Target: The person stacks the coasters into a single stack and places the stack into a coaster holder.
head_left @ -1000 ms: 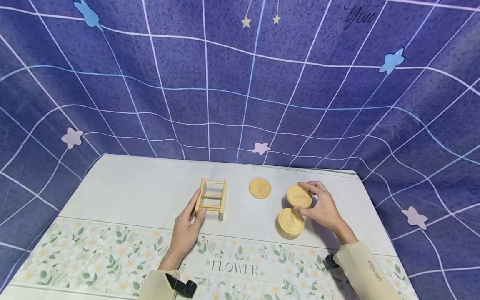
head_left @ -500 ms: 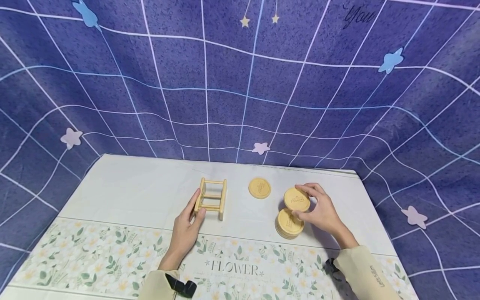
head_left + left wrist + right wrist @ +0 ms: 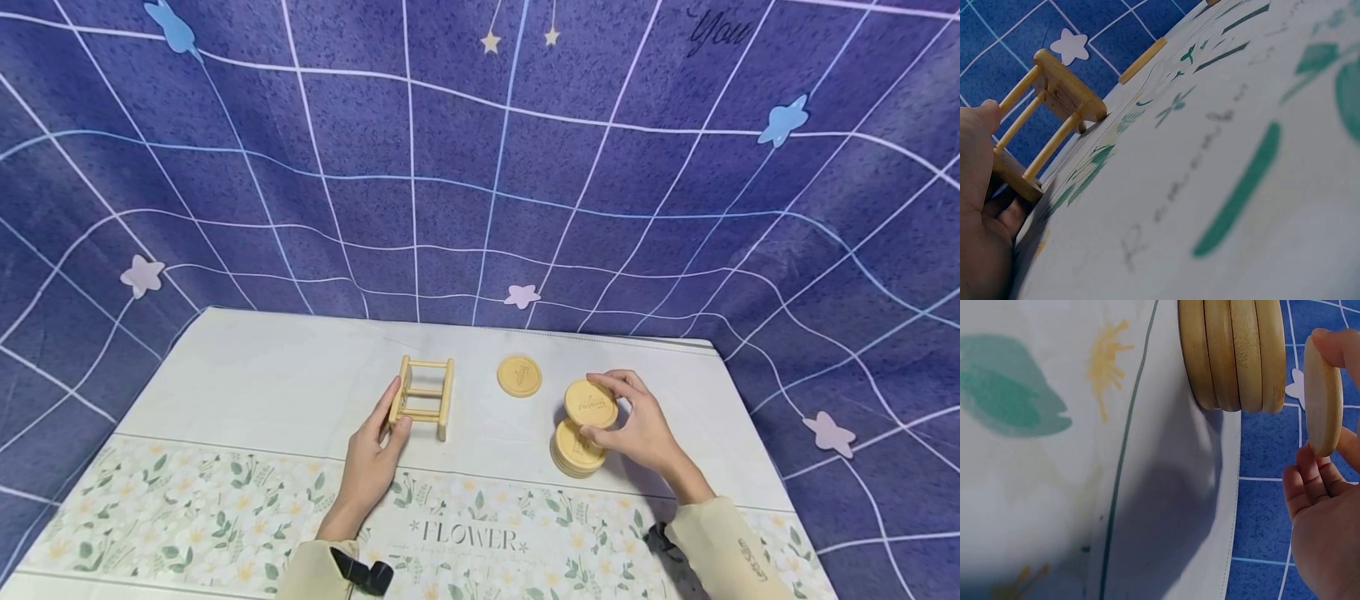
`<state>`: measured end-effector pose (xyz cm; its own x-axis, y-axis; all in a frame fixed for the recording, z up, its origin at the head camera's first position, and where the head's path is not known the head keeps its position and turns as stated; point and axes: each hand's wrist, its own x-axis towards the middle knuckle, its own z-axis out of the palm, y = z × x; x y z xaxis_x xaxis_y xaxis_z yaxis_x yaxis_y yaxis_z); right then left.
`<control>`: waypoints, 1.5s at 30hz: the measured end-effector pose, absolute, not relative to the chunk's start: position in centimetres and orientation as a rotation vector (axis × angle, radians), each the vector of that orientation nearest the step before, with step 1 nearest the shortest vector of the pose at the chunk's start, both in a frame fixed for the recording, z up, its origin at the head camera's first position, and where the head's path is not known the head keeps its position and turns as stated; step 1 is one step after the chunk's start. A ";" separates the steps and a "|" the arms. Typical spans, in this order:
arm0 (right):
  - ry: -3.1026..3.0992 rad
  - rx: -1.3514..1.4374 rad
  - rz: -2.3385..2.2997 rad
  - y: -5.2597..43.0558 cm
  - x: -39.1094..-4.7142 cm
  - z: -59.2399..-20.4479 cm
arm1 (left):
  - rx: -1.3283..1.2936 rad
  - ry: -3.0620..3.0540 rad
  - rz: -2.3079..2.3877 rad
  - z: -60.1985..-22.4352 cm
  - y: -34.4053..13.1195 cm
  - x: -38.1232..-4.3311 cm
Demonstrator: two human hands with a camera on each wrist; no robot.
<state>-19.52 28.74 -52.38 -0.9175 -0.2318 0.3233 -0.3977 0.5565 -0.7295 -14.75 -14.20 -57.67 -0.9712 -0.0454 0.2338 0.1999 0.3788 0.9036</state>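
Note:
In the head view my left hand (image 3: pixel 372 457) grips the left side of a small wooden coaster rack (image 3: pixel 447 392), thumb in front and fingers behind. The rack stands on the table, its bars (image 3: pixel 1054 145) spanning two end plates in the left wrist view. My right hand (image 3: pixel 647 423) pinches a round wooden coaster (image 3: pixel 591 403) by its edges, thumb and fingers on opposite sides. Just below it stands a stack of several like coasters (image 3: pixel 577 458). A gap separates the held coaster (image 3: pixel 1322 397) from the stack (image 3: pixel 1235 356) in the right wrist view.
Between rack and stack, farther back, a single coaster (image 3: pixel 519 376) lies flat. The table wears a white cloth (image 3: pixel 285 375) with a floral band (image 3: pixel 195 508) along the front. A blue gridded curtain (image 3: pixel 450 208) with stars hangs behind the table's back edge.
My right hand has shifted slightly left and toward me with the coaster, which now overlaps more of the stack in the head view. The left hand and the rack have stayed put.

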 end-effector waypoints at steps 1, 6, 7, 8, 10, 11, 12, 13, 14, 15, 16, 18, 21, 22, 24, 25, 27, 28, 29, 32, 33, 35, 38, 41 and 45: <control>-2.600 0.530 1.294 28.7 -19.5 -52.4 | -0.134 -2.421 -1.634 -57.7 -14.2 -14.8; -2.602 0.536 1.285 28.7 -19.0 -52.5 | -0.128 -2.428 -1.629 -57.8 -14.3 -14.8; -2.602 0.539 1.287 28.7 -18.9 -52.5 | -0.128 -2.428 -1.631 -57.8 -14.3 -14.8; -2.601 0.540 1.288 28.7 -18.8 -52.5 | -0.130 -2.427 -1.629 -57.8 -14.3 -14.8; -2.598 0.541 1.291 28.7 -18.6 -52.4 | -0.135 -2.423 -1.630 -57.8 -14.3 -14.7; -2.596 0.543 1.288 28.7 -18.5 -52.4 | -0.136 -2.420 -1.633 -57.7 -14.2 -14.7; -2.593 0.545 1.287 28.7 -18.5 -52.4 | -0.142 -2.417 -1.629 -57.7 -14.2 -14.7; -2.591 0.547 1.286 28.7 -18.4 -52.4 | -0.146 -2.415 -1.627 -57.7 -14.2 -14.7; -2.589 0.548 1.282 28.7 -18.4 -52.4 | -0.149 -2.414 -1.624 -57.6 -14.2 -14.7; -2.586 0.550 1.279 28.7 -18.3 -52.3 | -0.150 -2.414 -1.625 -57.6 -14.2 -14.7; -2.583 0.553 1.280 28.7 -18.2 -52.3 | -0.148 -2.415 -1.624 -57.6 -14.2 -14.7; -2.579 0.559 1.283 28.7 -18.1 -52.3 | -0.149 -2.416 -1.623 -57.5 -14.2 -14.7; -2.573 0.568 1.292 28.7 -17.9 -52.3 | -0.142 -2.413 -1.637 -57.5 -14.2 -14.6; -2.571 0.570 1.296 28.7 -17.9 -52.4 | -0.144 -2.412 -1.637 -57.5 -14.2 -14.6; -2.568 0.573 1.306 28.7 -17.8 -52.4 | -0.148 -2.408 -1.643 -57.4 -14.2 -14.6; -2.566 0.573 1.313 28.7 -17.7 -52.4 | -0.148 -2.406 -1.649 -57.4 -14.2 -14.6; -2.562 0.576 1.322 28.6 -17.6 -52.4 | -0.151 -2.405 -1.652 -57.3 -14.2 -14.6; -2.560 0.578 1.327 28.6 -17.5 -52.4 | -0.152 -2.404 -1.654 -57.3 -14.2 -14.6; -2.559 0.582 1.328 28.6 -17.5 -52.4 | -0.152 -2.402 -1.657 -57.3 -14.1 -14.6; -2.557 0.591 1.328 28.5 -17.4 -52.4 | -0.151 -2.404 -1.654 -57.3 -14.1 -14.6; -2.557 0.593 1.328 28.5 -17.4 -52.4 | -0.149 -2.406 -1.652 -57.3 -14.1 -14.6; -2.559 0.595 1.331 28.5 -17.4 -52.5 | -0.150 -2.411 -1.649 -57.4 -14.1 -14.7; -2.567 0.597 1.327 28.5 -17.3 -52.5 | -0.145 -2.415 -1.649 -57.4 -14.1 -14.6; -2.580 0.595 1.319 28.4 -17.2 -52.6 | -0.147 -2.414 -1.652 -57.4 -14.1 -14.6; -2.596 0.589 1.313 28.3 -17.0 -52.6 | -0.150 -2.409 -1.651 -57.4 -14.1 -14.6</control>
